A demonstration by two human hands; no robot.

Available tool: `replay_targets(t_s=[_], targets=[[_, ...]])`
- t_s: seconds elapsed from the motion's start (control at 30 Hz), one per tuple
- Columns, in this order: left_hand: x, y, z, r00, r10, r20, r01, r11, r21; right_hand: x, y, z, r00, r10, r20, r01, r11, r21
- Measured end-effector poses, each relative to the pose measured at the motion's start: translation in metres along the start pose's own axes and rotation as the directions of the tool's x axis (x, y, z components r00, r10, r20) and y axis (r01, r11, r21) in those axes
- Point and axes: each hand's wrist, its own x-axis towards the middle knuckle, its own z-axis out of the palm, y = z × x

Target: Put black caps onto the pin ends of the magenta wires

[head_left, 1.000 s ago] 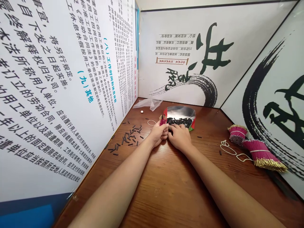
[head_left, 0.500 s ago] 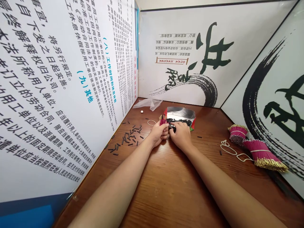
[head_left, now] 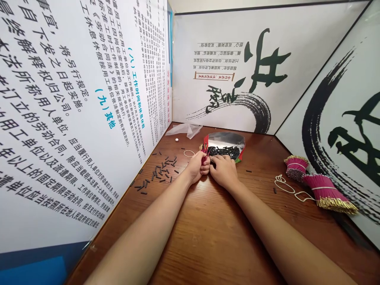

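My left hand (head_left: 198, 167) is closed around a small bundle of pinkish-red wires (head_left: 204, 148), whose gold-coloured tips stick out above the fingers. Right beside it is my right hand (head_left: 224, 170), its fingers curled together at the wires. Whatever its fingertips pinch is too small to make out. Behind both hands lies an opened packet (head_left: 221, 137) with a silvery inside and red and green edges. It holds many short black tubes (head_left: 227, 151).
Loose black tubes (head_left: 162, 171) are scattered left of the hands. A rubber band (head_left: 189, 151) and a clear plastic bag (head_left: 184, 130) lie behind them. To the right are two tied pink wire bundles (head_left: 329, 190) and pale bands (head_left: 284, 185). Printed panels (head_left: 184, 71) enclose the wooden table (head_left: 202, 237).
My right hand has shifted slightly left toward my left hand, and its fingers have curled in. The dark item seen at its fingertips is now hidden, and more of the packet's tubes show.
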Motion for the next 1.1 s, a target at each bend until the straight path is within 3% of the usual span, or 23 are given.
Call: replay_targets(t_s=[0.57, 0.87, 1.1], targets=[[-0.002, 0.000, 0.003, 0.999, 0.045, -0.018, -0.046, 0.999, -0.019, 0.001, 0.000, -0.001, 1.000, 0.013, 0.020, -0.014, 1.000, 0.023], [-0.001, -0.002, 0.002, 0.997, 0.076, -0.026, -0.074, 0.996, 0.049, 0.004, 0.006, 0.008, 0.986, 0.030, -0.161, -0.010, 0.993, 0.119], [0.000, -0.001, 0.000, 0.998, 0.057, -0.018, -0.056, 0.998, 0.022, 0.008, 0.012, 0.014, 0.932, 0.050, -0.359, 0.053, 0.961, 0.272]])
